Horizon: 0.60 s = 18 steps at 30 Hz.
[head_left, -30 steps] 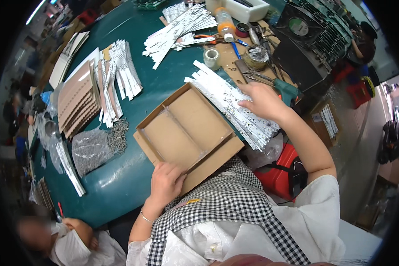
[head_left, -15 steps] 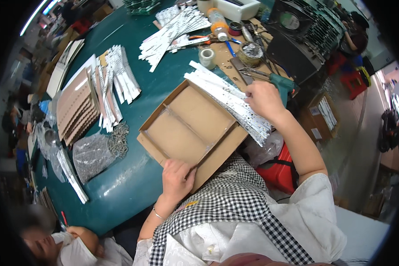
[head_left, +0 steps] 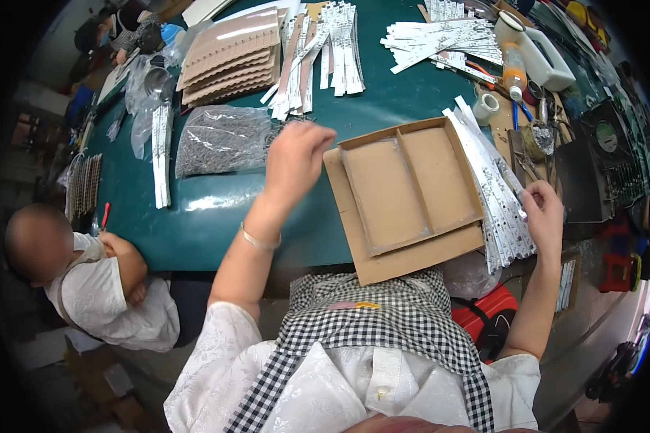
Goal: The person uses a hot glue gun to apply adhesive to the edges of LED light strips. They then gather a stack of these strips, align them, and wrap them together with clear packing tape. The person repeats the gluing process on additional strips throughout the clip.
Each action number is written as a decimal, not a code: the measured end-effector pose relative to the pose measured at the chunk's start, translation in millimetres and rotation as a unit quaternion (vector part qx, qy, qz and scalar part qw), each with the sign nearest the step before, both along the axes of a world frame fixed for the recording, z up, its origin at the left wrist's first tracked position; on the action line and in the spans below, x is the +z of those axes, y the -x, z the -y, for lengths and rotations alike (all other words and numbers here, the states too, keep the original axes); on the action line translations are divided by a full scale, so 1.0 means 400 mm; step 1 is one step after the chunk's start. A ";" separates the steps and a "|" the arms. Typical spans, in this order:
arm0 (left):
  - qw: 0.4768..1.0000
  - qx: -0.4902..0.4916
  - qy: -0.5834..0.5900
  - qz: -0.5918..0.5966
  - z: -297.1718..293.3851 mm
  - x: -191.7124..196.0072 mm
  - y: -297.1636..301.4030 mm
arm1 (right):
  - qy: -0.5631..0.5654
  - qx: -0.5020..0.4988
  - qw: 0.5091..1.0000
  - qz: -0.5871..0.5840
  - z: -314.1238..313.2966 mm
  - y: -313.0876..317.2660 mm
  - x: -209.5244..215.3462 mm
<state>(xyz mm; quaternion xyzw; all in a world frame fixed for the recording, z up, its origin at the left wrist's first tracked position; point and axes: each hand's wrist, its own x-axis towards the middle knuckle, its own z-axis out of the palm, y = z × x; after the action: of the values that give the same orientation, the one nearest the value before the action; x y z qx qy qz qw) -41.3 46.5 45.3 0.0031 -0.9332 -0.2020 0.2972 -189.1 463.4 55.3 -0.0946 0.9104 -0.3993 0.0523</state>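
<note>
The left forearm comes up from the lower middle of the frame, bare from a white patterned sleeve, and slants toward the upper middle. A thin metal bangle (head_left: 260, 239) circles its wrist. The left hand (head_left: 296, 160) is raised at the centre top of the frame, back toward the camera, fingers curled loosely downward and drawn together (whether anything sits between the fingertips cannot be told). The right arm rises along the right side of the frame, elbow bent low, forearm nearly vertical. The right hand (head_left: 545, 216) sits at the right middle, palm turned inward, fingers bent and thumb pressed toward them in a pinch.
</note>
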 end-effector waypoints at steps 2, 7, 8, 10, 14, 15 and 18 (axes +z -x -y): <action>0.998 -0.039 0.014 0.054 0.055 -0.030 0.065 | 0.094 -0.024 0.993 0.074 0.019 -0.041 0.035; 0.983 -0.107 0.064 0.138 0.095 -0.117 0.189 | 0.232 0.019 0.955 0.185 0.103 -0.217 0.033; 0.980 -0.116 0.056 0.154 0.097 -0.127 0.206 | 0.218 0.046 0.947 0.232 0.122 -0.252 0.027; 0.975 -0.132 0.040 0.173 0.097 -0.135 0.226 | 0.191 0.082 0.942 0.262 0.150 -0.298 0.011; 0.977 -0.141 0.015 0.158 0.115 -0.156 0.230 | 0.154 0.098 0.975 0.128 0.186 -0.337 -0.068; 0.979 -0.118 0.023 0.167 0.111 -0.154 0.222 | 0.120 0.099 0.981 0.117 0.192 -0.338 -0.062; 0.986 -0.091 0.021 0.140 0.107 -0.134 0.193 | 0.028 0.119 0.990 0.064 0.233 -0.326 -0.019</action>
<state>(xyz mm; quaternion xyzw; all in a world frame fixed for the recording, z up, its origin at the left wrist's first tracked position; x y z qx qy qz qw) -118.4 3.5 -8.3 -0.0594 -0.9661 -0.2061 0.1436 -58.5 370.3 47.8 -0.1778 0.8761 -0.4205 0.1550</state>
